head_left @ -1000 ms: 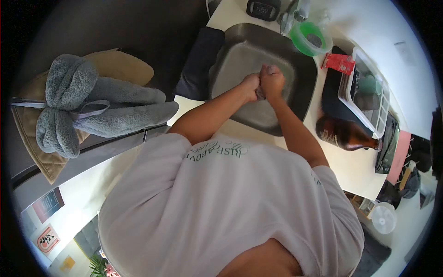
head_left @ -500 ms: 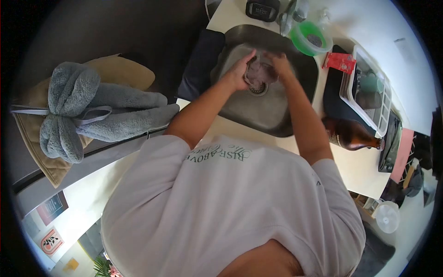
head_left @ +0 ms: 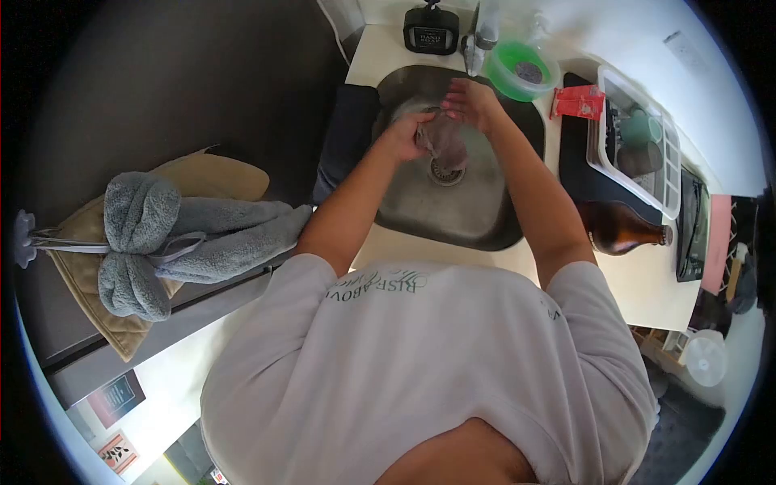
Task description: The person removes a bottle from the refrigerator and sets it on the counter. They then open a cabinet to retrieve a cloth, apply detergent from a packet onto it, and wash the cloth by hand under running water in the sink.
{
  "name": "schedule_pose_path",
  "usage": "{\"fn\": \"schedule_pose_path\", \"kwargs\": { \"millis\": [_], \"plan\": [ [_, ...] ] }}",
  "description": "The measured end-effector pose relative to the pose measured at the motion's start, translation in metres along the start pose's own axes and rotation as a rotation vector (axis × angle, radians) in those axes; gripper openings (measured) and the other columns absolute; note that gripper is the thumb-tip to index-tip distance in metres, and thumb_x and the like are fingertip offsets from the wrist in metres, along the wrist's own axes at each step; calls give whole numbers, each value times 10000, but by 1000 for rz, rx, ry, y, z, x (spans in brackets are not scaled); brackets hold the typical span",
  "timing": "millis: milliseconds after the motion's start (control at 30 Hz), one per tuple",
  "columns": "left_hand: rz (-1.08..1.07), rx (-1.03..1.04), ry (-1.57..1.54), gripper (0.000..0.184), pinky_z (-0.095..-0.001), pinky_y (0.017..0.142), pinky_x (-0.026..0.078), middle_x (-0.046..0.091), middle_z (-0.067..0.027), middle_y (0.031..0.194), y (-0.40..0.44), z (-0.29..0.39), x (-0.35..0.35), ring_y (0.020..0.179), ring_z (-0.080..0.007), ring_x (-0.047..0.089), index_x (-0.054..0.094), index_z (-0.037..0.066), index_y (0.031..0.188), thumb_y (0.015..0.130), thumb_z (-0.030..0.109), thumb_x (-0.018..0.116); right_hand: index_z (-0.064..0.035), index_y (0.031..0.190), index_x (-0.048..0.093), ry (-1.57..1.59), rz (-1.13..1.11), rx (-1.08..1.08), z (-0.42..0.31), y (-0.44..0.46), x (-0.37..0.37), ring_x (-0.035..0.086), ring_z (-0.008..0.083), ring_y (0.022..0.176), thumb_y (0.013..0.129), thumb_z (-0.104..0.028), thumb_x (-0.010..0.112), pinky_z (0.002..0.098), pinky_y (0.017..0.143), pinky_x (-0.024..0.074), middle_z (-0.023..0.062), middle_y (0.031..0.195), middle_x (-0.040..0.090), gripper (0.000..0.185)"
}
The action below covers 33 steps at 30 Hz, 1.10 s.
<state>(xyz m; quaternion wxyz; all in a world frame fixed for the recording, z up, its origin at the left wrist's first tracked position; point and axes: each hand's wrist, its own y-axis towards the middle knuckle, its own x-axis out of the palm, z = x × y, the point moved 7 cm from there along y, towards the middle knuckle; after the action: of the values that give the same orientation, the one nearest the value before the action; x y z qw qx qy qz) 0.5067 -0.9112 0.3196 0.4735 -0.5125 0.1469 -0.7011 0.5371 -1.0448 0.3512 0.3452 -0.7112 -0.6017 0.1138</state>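
Over the metal sink (head_left: 453,218), a limp, thin greyish-pink cloth (head_left: 445,145) hangs just above the drain. My left hand (head_left: 409,133) is closed on the cloth's left edge, with the thumb over the top. At the cloth's upper end, my right hand (head_left: 470,103) has its fingers bent and slightly apart; the fingertips are at or against the cloth, and I cannot tell which. The tap (head_left: 483,39) stands at the back of the sink, behind my hands.
A black hand soap bottle (head_left: 431,31) and a green tub (head_left: 521,71) stand behind the sink. On the right are a red packet (head_left: 578,103), a white dish rack (head_left: 675,174) and a brown bottle (head_left: 622,228). A grey towel (head_left: 234,214) hangs left.
My head view has shifted, so the counter appears lower and more of the tap shows. My right hand has moved to the cloth's upper end, and the cloth hangs longer.
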Motion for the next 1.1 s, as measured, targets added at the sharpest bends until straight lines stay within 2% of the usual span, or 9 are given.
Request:
{"fn": "schedule_pose_path", "kwargs": {
  "millis": [67, 300, 400, 667, 767, 867, 967, 1067, 1100],
  "plan": [
    [-89, -37, 16, 287, -415, 894, 459, 568, -114, 1091, 30, 0, -12, 1016, -245, 565, 504, 0, 1104, 868, 162, 496, -16, 1064, 524, 115, 103, -112, -7, 12, -16, 577, 228, 882, 870, -173, 484, 354, 761, 478, 108, 957, 579, 253],
    [-281, -52, 26, 282, -413, 879, 480, 561, -167, 1082, 45, -1, 10, 1005, -268, 577, 489, -40, 1072, 803, 38, 457, 40, 1143, 477, 112, -12, -265, -37, 20, -17, 569, 216, 912, 886, -157, 448, 325, 772, 493, 133, 1050, 569, 325],
    [-107, -10, 66, 259, -422, 870, 484, 556, -162, 1092, 75, -1, 8, 1020, -263, 571, 497, -43, 1075, 828, 31, 473, 45, 1121, 483, 109, -26, -259, -42, 12, -16, 569, 211, 903, 889, -136, 436, 316, 770, 495, 133, 1050, 570, 298],
    [-26, 134, 277, 236, -430, 804, 502, 593, -96, 1026, 96, -1, 46, 915, -231, 598, 536, 41, 1080, 889, 179, 544, 41, 1122, 462, 300, -99, -237, -41, 9, -12, 552, 231, 979, 916, -131, 428, 338, 877, 467, 136, 1061, 561, 270],
    [54, 111, 308, 249, -428, 760, 503, 595, -88, 1021, 98, -2, 46, 896, -233, 601, 536, 69, 1088, 892, 222, 542, 60, 1096, 479, 389, -122, -258, -41, 7, -11, 567, 215, 896, 899, -121, 430, 308, 766, 501, 141, 1040, 544, 272],
    [84, 146, 367, 297, -414, 744, 487, 588, -82, 1037, 100, 4, 46, 919, -239, 588, 532, 81, 1101, 888, 287, 544, 58, 1108, 463, 374, -146, -277, -43, 7, -8, 575, 236, 925, 926, -114, 385, 335, 834, 505, 139, 1040, 564, 262],
    [111, 195, 447, 310, -391, 732, 479, 583, -75, 1047, 88, 5, 49, 960, -218, 561, 506, 74, 1157, 904, 253, 502, 31, 1061, 516, 356, -180, -186, -34, 5, -2, 603, 226, 835, 928, -138, 415, 300, 755, 517, 114, 952, 598, 237],
    [48, 257, 558, 313, -379, 722, 480, 586, -76, 1050, 75, 8, 64, 969, -211, 556, 501, 72, 1182, 905, 218, 483, 2, 968, 590, -179, -285, -176, -27, -7, 24, 613, 206, 749, 910, -250, 495, 267, 689, 490, 85, 817, 619, 276],
    [9, 280, 598, 315, -377, 720, 480, 588, -78, 1051, 74, 7, 67, 966, -214, 559, 505, 74, 1181, 901, 216, 485, -4, 938, 604, -387, -183, -237, -34, -15, 25, 605, 188, 723, 892, -298, 518, 260, 664, 477, 73, 780, 612, 310]
  ]
}}
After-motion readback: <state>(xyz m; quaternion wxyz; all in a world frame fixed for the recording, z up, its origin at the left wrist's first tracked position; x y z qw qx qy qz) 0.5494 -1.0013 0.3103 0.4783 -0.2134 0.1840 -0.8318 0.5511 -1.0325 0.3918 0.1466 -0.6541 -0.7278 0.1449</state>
